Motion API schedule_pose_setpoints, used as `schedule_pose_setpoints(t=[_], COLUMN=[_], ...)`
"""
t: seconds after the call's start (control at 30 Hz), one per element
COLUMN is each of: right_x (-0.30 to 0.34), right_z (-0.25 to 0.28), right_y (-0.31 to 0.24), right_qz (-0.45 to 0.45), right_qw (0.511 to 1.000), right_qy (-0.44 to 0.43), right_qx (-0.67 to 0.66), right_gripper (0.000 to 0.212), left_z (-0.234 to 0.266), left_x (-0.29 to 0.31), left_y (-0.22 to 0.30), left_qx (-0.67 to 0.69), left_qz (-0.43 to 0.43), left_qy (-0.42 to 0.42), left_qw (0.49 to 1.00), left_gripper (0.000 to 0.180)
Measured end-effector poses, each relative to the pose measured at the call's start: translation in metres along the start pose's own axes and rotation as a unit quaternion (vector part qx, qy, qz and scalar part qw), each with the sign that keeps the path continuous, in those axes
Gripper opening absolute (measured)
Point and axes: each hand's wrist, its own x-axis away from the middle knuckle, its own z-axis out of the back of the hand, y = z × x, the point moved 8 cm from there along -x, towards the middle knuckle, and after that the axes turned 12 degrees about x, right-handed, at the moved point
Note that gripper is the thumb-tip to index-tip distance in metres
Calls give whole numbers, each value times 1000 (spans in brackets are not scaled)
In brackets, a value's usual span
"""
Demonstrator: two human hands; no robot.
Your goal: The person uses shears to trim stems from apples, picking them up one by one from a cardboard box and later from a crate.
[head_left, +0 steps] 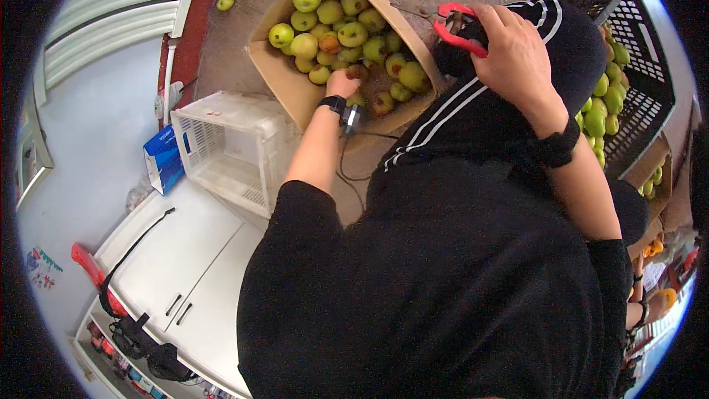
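A cardboard box (284,77) on the floor in front of me holds many yellow-green apples (304,46). My left hand (343,83) reaches down into its near part, fingers curled against a brownish apple (358,72); the fingertips are partly hidden. To the right of the box, above my knee, my right hand (513,48) grips a pair of scissors with red handles (459,37). The handles are spread apart, and the thin blades point left toward the box's rim. A round, dark brownish thing behind the handles is too unclear to name.
Left of the box stands a white plastic crate (221,107), with a blue carton (164,159) beside it. A black crate (650,66) with green fruit (602,103) stands at my right. A white cabinet (177,273) is at lower left. Another person's hand (657,304) shows at far right.
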Motion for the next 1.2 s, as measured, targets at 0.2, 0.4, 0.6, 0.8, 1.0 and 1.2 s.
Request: schedule_pose_setpoints(t=[0.2, 0.4, 0.6, 0.8, 1.0, 1.2], right_x=[-3, 0, -3, 0, 2, -16], right_z=[-2, -5, -7, -10, -13, 20], right_y=[-4, 6, 1, 3, 5, -17], right_qz=[2, -8, -7, -2, -5, 11], right_qw=[1000, 999, 999, 999, 999, 1000], right_qy=[-23, -29, -44, -38, -32, 2], right_qx=[12, 18, 18, 27, 36, -11], right_gripper=[41, 43, 41, 39, 34, 33], left_z=[13, 11, 1, -33, -46, -76], left_x=[-10, 7, -15, -34, -53, -140], left_y=[-70, -48, -58, -46, -75, -236], left_qx=[-178, -27, 17, -104, -113, -605], left_qz=[119, 168, 113, 96, 138, -47], left_qy=[49, 61, 56, -11, 37, -183], left_qw=[976, 984, 992, 990, 983, 774], left_gripper=[25, 34, 53, 56, 33, 33])
